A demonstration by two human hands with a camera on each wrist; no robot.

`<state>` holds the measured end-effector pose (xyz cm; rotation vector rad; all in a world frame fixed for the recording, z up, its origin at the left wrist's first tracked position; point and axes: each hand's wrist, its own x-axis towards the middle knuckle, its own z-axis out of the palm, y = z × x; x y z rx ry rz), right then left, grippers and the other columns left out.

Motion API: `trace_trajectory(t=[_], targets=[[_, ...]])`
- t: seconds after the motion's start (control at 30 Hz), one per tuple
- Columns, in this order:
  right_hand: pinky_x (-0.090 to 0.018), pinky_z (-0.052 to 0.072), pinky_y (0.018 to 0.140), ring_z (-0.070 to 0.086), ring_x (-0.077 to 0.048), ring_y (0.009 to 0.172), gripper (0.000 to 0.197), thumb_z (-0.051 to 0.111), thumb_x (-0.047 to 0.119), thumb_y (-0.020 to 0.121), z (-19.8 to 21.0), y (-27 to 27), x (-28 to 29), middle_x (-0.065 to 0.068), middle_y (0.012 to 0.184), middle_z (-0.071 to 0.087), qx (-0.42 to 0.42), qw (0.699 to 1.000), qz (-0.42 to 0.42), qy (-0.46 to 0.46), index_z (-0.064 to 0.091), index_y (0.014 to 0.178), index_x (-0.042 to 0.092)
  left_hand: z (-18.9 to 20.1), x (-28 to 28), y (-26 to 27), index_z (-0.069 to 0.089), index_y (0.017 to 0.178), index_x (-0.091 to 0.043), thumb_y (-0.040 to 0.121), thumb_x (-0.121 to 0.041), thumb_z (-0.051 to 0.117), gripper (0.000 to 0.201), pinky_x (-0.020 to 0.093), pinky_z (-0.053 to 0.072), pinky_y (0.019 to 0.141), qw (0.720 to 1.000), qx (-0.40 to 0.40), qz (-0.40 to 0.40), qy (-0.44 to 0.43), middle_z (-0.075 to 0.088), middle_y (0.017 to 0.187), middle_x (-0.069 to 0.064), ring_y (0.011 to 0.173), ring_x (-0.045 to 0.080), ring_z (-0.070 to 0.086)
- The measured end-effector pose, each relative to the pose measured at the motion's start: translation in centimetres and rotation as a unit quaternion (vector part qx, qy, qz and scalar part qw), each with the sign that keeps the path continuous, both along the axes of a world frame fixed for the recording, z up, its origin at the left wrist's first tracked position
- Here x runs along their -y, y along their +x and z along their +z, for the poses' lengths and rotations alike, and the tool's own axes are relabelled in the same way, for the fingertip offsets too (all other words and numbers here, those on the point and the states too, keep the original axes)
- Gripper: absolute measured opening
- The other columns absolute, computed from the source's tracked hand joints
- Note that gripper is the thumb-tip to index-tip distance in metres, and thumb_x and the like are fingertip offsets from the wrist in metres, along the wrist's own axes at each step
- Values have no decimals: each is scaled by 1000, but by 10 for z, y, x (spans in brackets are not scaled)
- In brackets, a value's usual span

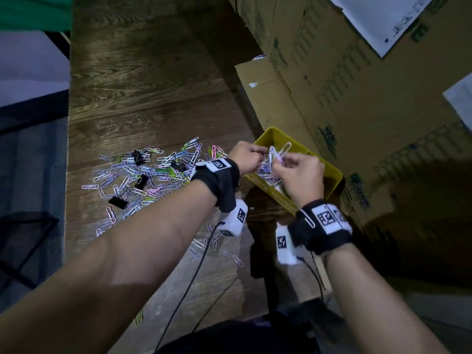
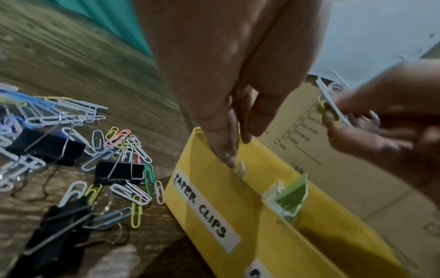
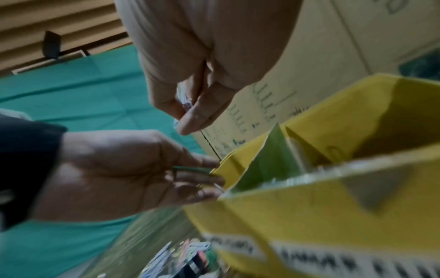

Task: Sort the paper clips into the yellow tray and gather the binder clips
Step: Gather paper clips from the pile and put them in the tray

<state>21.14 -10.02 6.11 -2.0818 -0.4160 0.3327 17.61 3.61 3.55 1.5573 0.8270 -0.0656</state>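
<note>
Head view: both hands are pinching a tangled bunch of paper clips point(image 1: 277, 153) above the yellow tray point(image 1: 329, 172), the left hand point(image 1: 246, 157) at nine o'clock of the bunch, the right hand point(image 1: 300, 177) at five. More clips and black binder clips point(image 1: 141, 181) are lying scattered on the table point(image 1: 153, 85) at the tray's nine o'clock, cardboard boxes point(image 1: 357, 98) behind.

Heap of coloured wire paper clips point(image 1: 143, 175) w/ black metal binder clips point(image 1: 118, 202) among them on wooden worktop point(image 1: 143, 80), left of my yellow plastic tray point(image 1: 329, 175); brown cardboard boxes point(image 1: 357, 98) behind tray.
</note>
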Motion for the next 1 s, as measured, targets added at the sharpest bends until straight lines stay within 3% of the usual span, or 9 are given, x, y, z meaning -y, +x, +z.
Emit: trace_trajectory(t=[0.1,0.27,0.33,0.43,0.53,0.67,0.77,0.9,1.0], targets=[[-32,58,72,67,-17,71,14,70,17,81,7,28,-13,-2,77,69,14,997,12,-77,75,92,9,0,-4,-3,68,108,-10,78,8,52,39,30,50,67,1000,-4,-9,27,69,101,15,72,21,61],[-33,53,72,61,-28,80,16,69,21,84,-7,47,-36,-14,93,65,61,929,165,-324,67,86,6,16,-12,-39,62,101,3,88,10,43,23,19,53,56,998,41,47,-6,63,80,9,68,14,61],[-38,54,81,62,-34,90,18,63,15,83,-12,48,-41,-19,103,64,68,898,220,-374,67,98,5,20,-21,-68,62,96,0,90,5,48,16,18,46,43,999,24,3,21,61,71,7,51,8,56],[-40,50,86,60,-36,104,30,60,16,83,-16,43,-46,-22,115,61,70,869,265,-413,62,111,4,25,-41,-125,67,90,-5,90,-13,57,13,21,42,53,971,-59,-153,174,63,66,3,54,12,53],[-41,50,87,60,-37,105,31,61,21,84,-14,28,-48,-18,114,62,95,886,255,-377,64,113,10,25,-57,-189,70,98,-16,88,-19,61,14,6,34,54,916,-157,-262,261,61,75,-7,62,3,51],[-31,50,80,60,-22,89,16,61,18,86,-2,-28,-55,-6,100,62,117,941,279,-151,69,99,20,6,-69,-275,67,99,-16,84,-27,65,18,12,35,56,862,-263,-295,317,62,86,-5,73,8,52],[-7,44,63,58,-8,82,19,57,16,92,-2,-89,-62,4,103,61,40,897,421,-129,67,107,20,-18,-66,-327,59,111,-23,77,-40,68,39,24,45,75,847,-308,-287,325,59,104,-2,88,14,56],[-24,53,79,63,-12,87,23,54,14,93,-25,-159,-68,-1,107,67,-18,815,543,-198,66,112,20,-45,-46,-357,48,127,-22,78,-40,65,55,33,47,82,850,-303,-274,334,50,116,3,101,25,58],[-18,46,81,60,-11,90,27,50,9,94,-36,-195,-70,-2,113,66,-50,780,576,-238,65,114,19,-61,-39,-362,50,122,-17,80,-32,63,46,34,47,86,862,-268,-259,344,50,115,6,104,27,55]])
